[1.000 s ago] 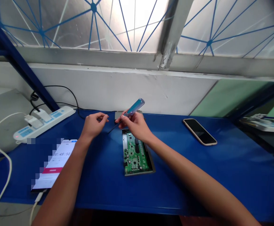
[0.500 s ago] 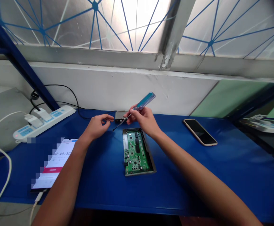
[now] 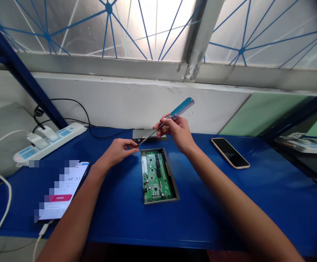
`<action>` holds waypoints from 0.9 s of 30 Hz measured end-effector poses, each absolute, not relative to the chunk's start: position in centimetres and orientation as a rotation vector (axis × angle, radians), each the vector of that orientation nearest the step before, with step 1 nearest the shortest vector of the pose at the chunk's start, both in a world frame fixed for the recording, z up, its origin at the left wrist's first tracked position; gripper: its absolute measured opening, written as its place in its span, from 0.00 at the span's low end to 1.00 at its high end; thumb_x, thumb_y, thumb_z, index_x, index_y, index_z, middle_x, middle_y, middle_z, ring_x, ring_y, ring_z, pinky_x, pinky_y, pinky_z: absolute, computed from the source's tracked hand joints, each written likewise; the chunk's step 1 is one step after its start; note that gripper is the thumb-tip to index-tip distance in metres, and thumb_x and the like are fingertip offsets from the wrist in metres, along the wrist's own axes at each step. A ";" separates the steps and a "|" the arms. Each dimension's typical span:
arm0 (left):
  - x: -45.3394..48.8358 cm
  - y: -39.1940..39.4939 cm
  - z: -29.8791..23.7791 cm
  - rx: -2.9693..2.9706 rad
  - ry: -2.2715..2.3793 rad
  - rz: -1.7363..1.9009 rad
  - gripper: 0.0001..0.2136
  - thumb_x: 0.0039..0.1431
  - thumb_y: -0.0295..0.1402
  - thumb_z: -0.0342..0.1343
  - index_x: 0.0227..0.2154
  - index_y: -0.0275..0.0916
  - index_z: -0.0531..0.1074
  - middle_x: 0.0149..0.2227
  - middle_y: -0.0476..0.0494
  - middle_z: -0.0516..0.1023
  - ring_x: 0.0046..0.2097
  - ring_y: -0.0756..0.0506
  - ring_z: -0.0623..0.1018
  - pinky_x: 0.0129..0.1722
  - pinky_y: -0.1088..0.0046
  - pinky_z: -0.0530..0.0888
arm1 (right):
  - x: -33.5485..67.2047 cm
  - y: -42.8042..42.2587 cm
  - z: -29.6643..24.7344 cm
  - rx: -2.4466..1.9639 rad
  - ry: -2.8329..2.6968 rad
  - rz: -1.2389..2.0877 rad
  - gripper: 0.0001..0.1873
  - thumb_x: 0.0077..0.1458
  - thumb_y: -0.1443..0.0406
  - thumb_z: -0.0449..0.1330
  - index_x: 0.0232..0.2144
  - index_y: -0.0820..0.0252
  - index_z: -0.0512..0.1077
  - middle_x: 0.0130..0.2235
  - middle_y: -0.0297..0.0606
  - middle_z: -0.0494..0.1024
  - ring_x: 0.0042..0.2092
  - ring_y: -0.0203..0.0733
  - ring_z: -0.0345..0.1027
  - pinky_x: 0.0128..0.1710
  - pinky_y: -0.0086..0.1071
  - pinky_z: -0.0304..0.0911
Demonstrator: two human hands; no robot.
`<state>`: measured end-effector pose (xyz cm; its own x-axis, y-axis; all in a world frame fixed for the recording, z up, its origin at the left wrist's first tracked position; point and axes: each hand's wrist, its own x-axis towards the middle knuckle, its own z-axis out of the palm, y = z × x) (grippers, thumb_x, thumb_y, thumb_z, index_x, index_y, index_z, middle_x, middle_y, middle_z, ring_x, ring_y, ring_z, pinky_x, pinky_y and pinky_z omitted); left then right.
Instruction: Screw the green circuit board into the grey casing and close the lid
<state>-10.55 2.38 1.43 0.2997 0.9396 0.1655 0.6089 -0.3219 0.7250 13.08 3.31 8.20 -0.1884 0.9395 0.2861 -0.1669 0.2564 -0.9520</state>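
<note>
A screwdriver (image 3: 183, 107) with a blue translucent handle slants down to the left, its handle end raised. My right hand (image 3: 179, 133) is closed around it where handle meets shaft. At the dark tip, the fingers of my left hand (image 3: 120, 150) are pinched together; whatever sits between them is too small to make out. Just below both hands, a green circuit board (image 3: 157, 178) lies in an open metal tray (image 3: 175, 185) on the blue table. Behind the hands, a flat grey metal piece (image 3: 144, 133) rests near the wall, partly covered by my right hand and the screwdriver.
On the left, a phone (image 3: 65, 185) displays a running timer, with a white cable (image 3: 44, 228) plugged in. Farther back is a white power strip (image 3: 49, 143) with plugs and black cords. Another phone (image 3: 231, 153) lies on the right. The wall (image 3: 136, 105) bounds the table's back.
My right hand has moved right with the screwdriver, its handle rising. My left hand has shifted right and slightly down, and its fingers have closed at the tip.
</note>
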 end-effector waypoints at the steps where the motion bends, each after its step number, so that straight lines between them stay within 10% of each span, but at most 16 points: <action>1: -10.5 2.3 1.5 2.035 1.372 0.805 0.11 0.57 0.42 0.62 0.35 0.41 0.82 0.38 0.43 0.86 0.40 0.41 0.82 0.45 0.63 0.77 | 13.1 3.3 8.2 -0.798 -1.376 1.212 0.07 0.53 0.61 0.62 0.30 0.57 0.68 0.29 0.36 0.80 0.25 0.36 0.72 0.30 0.34 0.71; 27: -8.4 1.5 1.4 2.355 1.606 0.548 0.06 0.59 0.31 0.60 0.33 0.41 0.83 0.33 0.43 0.84 0.34 0.43 0.81 0.35 0.69 0.73 | 12.4 2.7 7.7 -0.851 -1.648 1.037 0.14 0.60 0.54 0.61 0.35 0.60 0.70 0.32 0.38 0.79 0.27 0.35 0.72 0.31 0.33 0.71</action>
<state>-8.43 1.49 1.40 0.3263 0.9297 0.1712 0.8402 -0.3682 0.3982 12.38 2.71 7.74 -0.2811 0.8891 0.3612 0.0594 0.3918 -0.9181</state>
